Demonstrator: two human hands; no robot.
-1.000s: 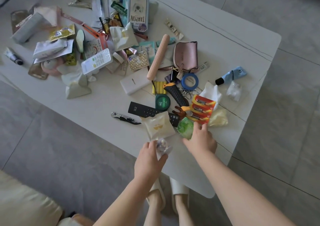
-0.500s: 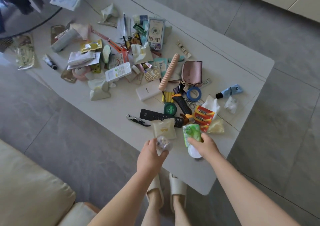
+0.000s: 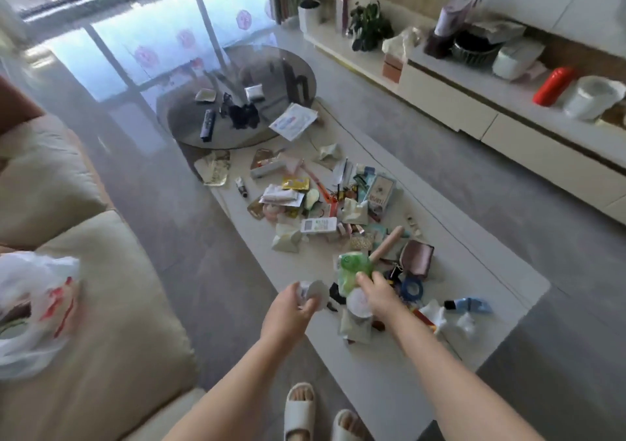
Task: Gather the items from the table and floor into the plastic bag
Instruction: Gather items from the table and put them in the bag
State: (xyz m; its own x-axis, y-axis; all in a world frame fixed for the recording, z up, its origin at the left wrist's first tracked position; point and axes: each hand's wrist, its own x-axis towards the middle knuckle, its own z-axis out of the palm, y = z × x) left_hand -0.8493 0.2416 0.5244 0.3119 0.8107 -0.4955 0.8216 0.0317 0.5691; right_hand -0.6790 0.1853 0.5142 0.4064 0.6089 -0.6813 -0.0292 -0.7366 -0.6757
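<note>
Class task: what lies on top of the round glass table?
On the glass table: a dark remote, a small pouch, a dish and a dark blurred heap.

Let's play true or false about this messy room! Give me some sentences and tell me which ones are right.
1. The right hand holds a green packet. True.
2. The plastic bag lies on the white table. False: it sits on the sofa.
3. The left hand is empty. False: it holds a small white item.
4. A blue tape roll lies on the white table. True.
</note>
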